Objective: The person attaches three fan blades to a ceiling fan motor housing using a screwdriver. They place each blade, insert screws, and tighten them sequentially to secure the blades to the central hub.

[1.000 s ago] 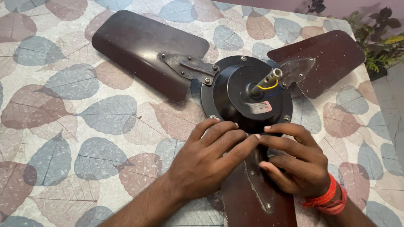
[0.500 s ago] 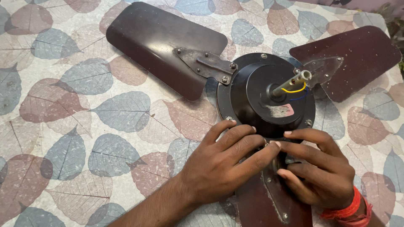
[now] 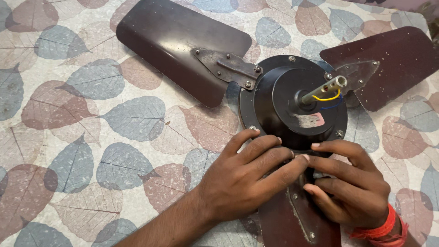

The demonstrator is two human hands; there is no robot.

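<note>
Grip of both hands, left hand (image 3: 244, 183) and right hand (image 3: 352, 185), presses loosely on fan motor (image 3: 292, 103).

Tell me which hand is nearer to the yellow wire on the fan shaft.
Right. The right hand lies just below the yellow wire, fingers at the motor housing's near edge. The left hand sits lower and further left, beside the housing.

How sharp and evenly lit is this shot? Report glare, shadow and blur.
Head view: soft, even light; sharp focus on the left hand, right hand and fan motor; faint sheen on the upper-left blade, no harsh glare; only soft shadows under hands and blades; no motion blur visible.
</note>
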